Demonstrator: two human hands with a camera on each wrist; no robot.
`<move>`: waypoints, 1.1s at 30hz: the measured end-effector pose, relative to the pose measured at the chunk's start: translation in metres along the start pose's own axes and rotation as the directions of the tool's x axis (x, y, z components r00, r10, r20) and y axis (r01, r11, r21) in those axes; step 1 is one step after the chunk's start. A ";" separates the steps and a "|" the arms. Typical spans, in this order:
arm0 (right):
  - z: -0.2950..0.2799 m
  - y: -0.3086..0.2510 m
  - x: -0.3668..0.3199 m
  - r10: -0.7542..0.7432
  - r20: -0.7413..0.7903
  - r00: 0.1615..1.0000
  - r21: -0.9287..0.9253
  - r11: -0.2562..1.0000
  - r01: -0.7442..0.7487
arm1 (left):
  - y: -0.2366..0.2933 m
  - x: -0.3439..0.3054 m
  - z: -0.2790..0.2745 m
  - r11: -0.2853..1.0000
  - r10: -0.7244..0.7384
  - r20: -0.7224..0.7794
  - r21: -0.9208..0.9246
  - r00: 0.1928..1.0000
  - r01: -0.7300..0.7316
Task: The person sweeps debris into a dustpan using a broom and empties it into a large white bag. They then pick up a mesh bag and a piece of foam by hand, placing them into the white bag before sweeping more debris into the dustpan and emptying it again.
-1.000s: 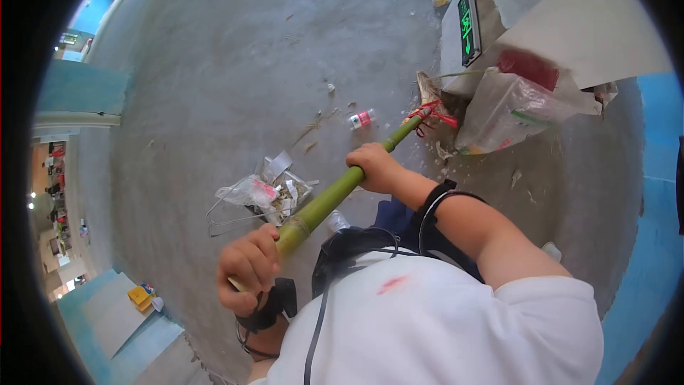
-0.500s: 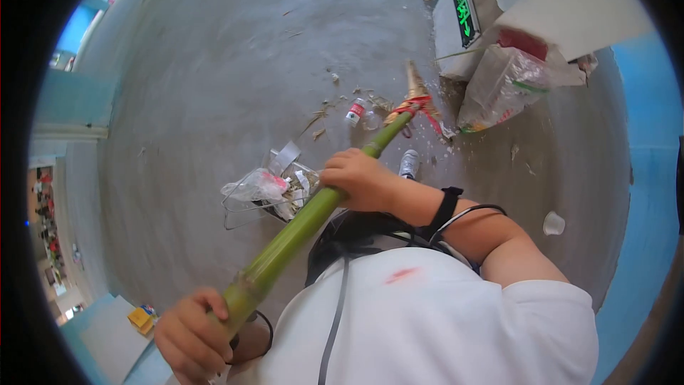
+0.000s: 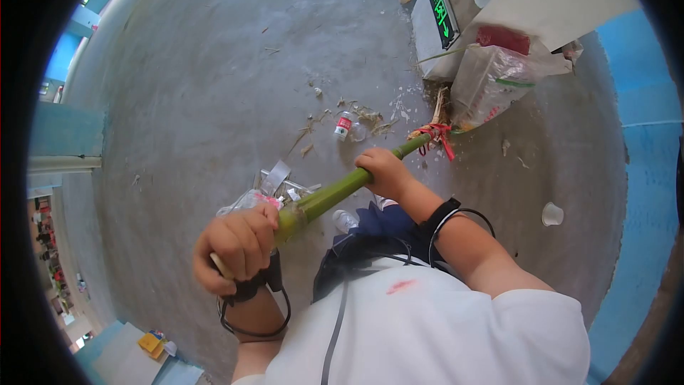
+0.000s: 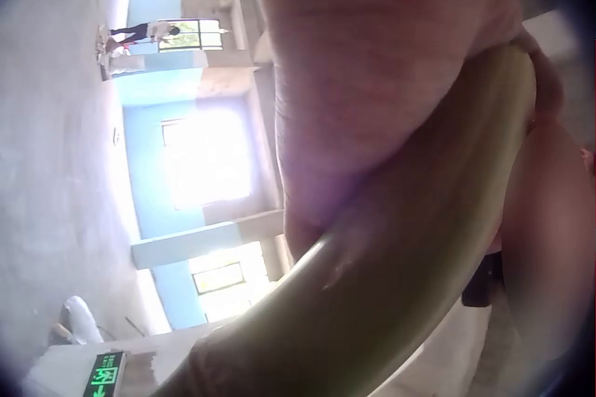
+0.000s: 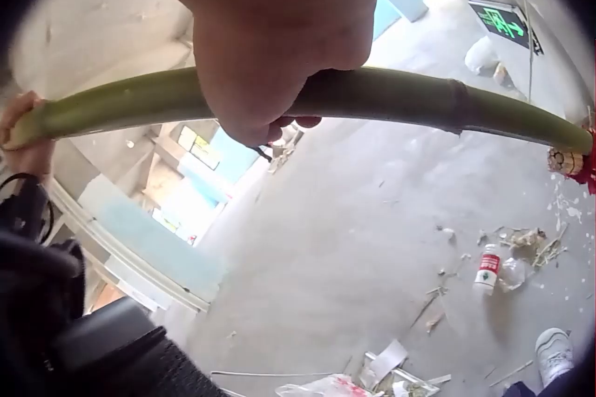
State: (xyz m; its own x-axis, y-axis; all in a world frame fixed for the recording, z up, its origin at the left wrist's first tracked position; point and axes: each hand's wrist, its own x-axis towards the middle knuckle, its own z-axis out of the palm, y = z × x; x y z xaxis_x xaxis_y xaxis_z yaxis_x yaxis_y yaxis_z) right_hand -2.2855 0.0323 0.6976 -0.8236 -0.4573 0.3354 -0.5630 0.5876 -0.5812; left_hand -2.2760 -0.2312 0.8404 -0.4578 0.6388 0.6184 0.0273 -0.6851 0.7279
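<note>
A green bamboo pole (image 3: pixel 324 199) slants across the front of the body in the head view. Its thick lower end is gripped by my left hand (image 3: pixel 239 246); in the left wrist view that hand (image 4: pixel 372 80) wraps round the pole (image 4: pixel 372 248). Farther up, my right hand (image 3: pixel 388 173) curls over the pole, and the right wrist view shows this hand (image 5: pixel 270 53) round the pole (image 5: pixel 400 97). Red cord (image 3: pixel 434 130) binds a bundle of pale stalks (image 3: pixel 440 107) at the far end, close beside a clear plastic bag (image 3: pixel 491 82).
On the grey floor lie a bottle with a red label (image 3: pixel 343 125), dry scraps (image 3: pixel 370 114), a wire-handled container with litter (image 3: pixel 274 180) and a white cup (image 3: pixel 552 214). A lit green exit sign (image 3: pixel 443 14) is at the upper right, a blue wall (image 3: pixel 648 171) at the right.
My left hand has moved up and to the right, and my right hand has shifted right along with the pole. The bound end has swung right and down, toward the plastic bag.
</note>
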 end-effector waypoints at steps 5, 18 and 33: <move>0.006 0.050 0.004 0.005 0.032 0.999 0.040 0.999 -0.007 | -0.038 0.018 -0.001 1.000 -0.016 -0.307 0.019 0.951 0.023; -0.079 -0.037 0.034 -0.343 0.211 0.915 0.375 0.893 0.249 | 0.054 0.101 0.128 0.890 0.028 -0.122 0.455 0.992 0.031; -0.033 -0.009 -0.046 0.077 0.396 0.915 0.029 0.995 -0.096 | -0.015 0.024 0.160 0.923 0.015 -0.510 0.338 0.860 0.184</move>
State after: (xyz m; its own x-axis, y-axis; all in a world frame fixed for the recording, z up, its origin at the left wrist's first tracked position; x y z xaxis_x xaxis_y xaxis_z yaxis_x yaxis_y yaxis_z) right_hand -2.2448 0.0703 0.7117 -0.7695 -0.6378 -0.0316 -0.4788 0.6090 -0.6324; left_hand -2.1454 -0.1500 0.8915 -0.8465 0.3602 0.3921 0.2417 -0.3961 0.8858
